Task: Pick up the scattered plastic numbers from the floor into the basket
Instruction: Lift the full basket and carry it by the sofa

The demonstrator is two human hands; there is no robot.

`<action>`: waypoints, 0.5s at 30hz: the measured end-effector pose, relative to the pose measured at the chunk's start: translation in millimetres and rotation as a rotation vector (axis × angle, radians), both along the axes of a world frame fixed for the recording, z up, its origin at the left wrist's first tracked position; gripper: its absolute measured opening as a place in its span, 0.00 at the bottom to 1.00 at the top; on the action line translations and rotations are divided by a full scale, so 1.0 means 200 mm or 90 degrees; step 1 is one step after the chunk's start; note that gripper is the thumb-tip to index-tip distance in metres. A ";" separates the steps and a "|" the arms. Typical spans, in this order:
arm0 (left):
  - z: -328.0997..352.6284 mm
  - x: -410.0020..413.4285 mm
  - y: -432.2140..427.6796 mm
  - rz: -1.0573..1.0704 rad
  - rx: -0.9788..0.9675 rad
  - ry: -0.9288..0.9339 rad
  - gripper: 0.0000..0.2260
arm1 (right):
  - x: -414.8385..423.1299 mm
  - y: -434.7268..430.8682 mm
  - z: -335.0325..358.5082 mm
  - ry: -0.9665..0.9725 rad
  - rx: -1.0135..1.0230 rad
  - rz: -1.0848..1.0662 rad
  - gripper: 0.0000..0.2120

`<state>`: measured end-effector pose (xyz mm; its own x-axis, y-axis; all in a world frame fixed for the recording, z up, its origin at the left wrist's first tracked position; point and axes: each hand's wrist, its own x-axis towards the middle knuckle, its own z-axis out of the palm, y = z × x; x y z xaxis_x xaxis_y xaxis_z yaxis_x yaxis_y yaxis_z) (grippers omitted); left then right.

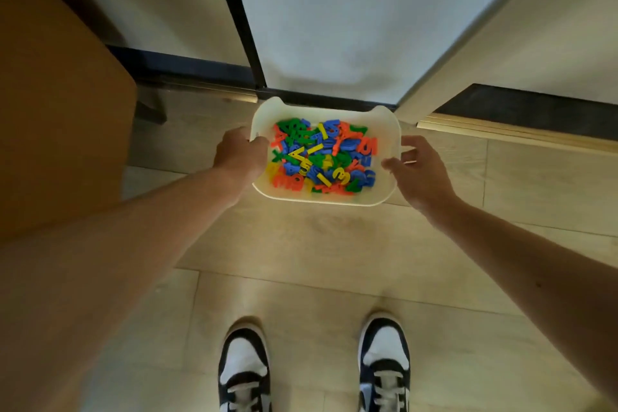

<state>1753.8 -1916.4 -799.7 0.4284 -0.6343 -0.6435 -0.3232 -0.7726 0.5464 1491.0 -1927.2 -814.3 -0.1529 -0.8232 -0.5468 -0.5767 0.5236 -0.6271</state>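
Note:
A white plastic basket (384,124) sits in front of me, full of several red, blue, green and yellow plastic numbers (322,157). My left hand (239,152) grips the basket's left rim, fingers curled over its edge. My right hand (418,170) is at the right rim, thumb and fingers curved on either side of the edge, a small gap still showing. No loose numbers show on the floor in view.
Light wood-plank floor (317,244) lies below, with my two black-and-white sneakers (245,368) at the bottom. A tan board (60,104) stands at the left. A white panel with dark frame (334,27) and dark baseboards stand behind the basket.

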 end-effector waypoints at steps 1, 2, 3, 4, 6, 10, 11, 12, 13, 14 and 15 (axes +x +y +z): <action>-0.04 0.01 -0.03 0.000 -0.001 0.000 0.13 | 0.00 -0.04 -0.04 -0.001 0.003 0.004 0.17; -0.08 0.02 -0.06 0.001 -0.003 0.001 0.13 | 0.01 -0.07 -0.08 -0.004 0.005 0.006 0.17; -0.11 0.02 -0.09 0.005 -0.007 0.001 0.14 | 0.02 -0.10 -0.12 -0.003 0.010 0.009 0.17; -0.14 0.03 -0.11 0.012 -0.007 -0.001 0.14 | 0.02 -0.12 -0.15 -0.002 0.013 0.014 0.17; -0.18 0.04 -0.15 0.016 -0.005 -0.008 0.15 | 0.04 -0.16 -0.19 -0.001 0.020 0.027 0.18; -0.23 0.05 -0.22 0.006 -0.007 -0.011 0.14 | 0.05 -0.22 -0.24 -0.006 0.009 0.027 0.20; -0.24 0.05 -0.23 0.003 -0.014 -0.010 0.14 | 0.05 -0.23 -0.24 -0.005 0.007 0.030 0.20; -0.24 0.04 -0.25 -0.001 -0.013 -0.007 0.14 | 0.05 -0.24 -0.25 -0.002 0.006 0.031 0.20; -0.25 0.04 -0.26 -0.006 -0.015 -0.004 0.14 | 0.05 -0.25 -0.25 0.001 0.007 0.034 0.21; -0.25 0.03 -0.27 -0.014 -0.014 -0.002 0.14 | 0.04 -0.26 -0.25 0.008 0.005 0.036 0.22; -0.25 0.02 -0.27 -0.023 -0.016 -0.001 0.15 | 0.04 -0.26 -0.25 0.013 0.002 0.038 0.22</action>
<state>1757.0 -1970.9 -849.8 0.4068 -0.6648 -0.6266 -0.3515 -0.7470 0.5643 1498.8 -1979.3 -865.0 -0.1154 -0.8291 -0.5471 -0.6198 0.4905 -0.6125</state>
